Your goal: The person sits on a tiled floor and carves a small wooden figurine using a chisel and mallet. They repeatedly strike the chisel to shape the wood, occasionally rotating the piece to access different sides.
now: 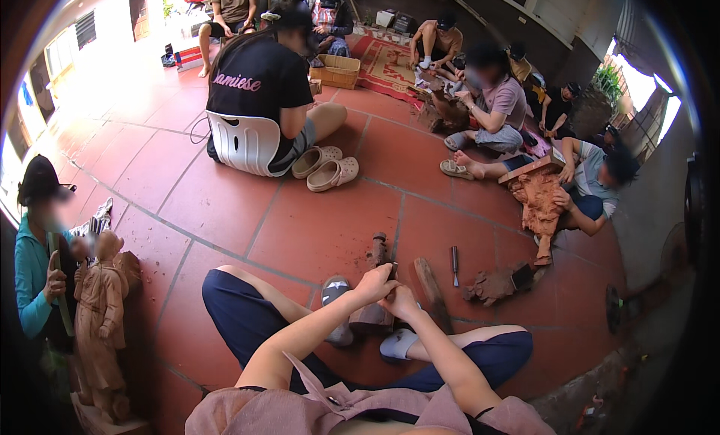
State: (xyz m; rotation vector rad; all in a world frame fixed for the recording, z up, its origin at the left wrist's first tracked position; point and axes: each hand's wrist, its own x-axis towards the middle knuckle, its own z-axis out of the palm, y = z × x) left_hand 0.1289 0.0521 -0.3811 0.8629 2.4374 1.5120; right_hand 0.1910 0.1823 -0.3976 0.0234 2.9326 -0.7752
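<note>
My left hand point(373, 286) and my right hand point(400, 302) meet in front of me, both closed. Between them sticks up the end of a slim dark tool point(394, 269); most of it is covered by my fingers, so its exact kind is hidden. Below and beyond my hands, a brown carved wooden piece point(370, 319) lies on the floor between my feet, its knobby far end point(379, 247) pointing away. Right of my hands a long flat piece of wood point(432, 294) lies on the tiles. A chisel point(454, 266) with a dark handle rests farther right.
A rough brown lump of wood point(491, 285) lies right of the chisel. At left a person stands a carved wooden figure point(100, 322) upright. Another person at right handles a reddish carving point(538, 202). Ahead, someone sits on a white seat point(244, 144) beside beige clogs point(333, 174).
</note>
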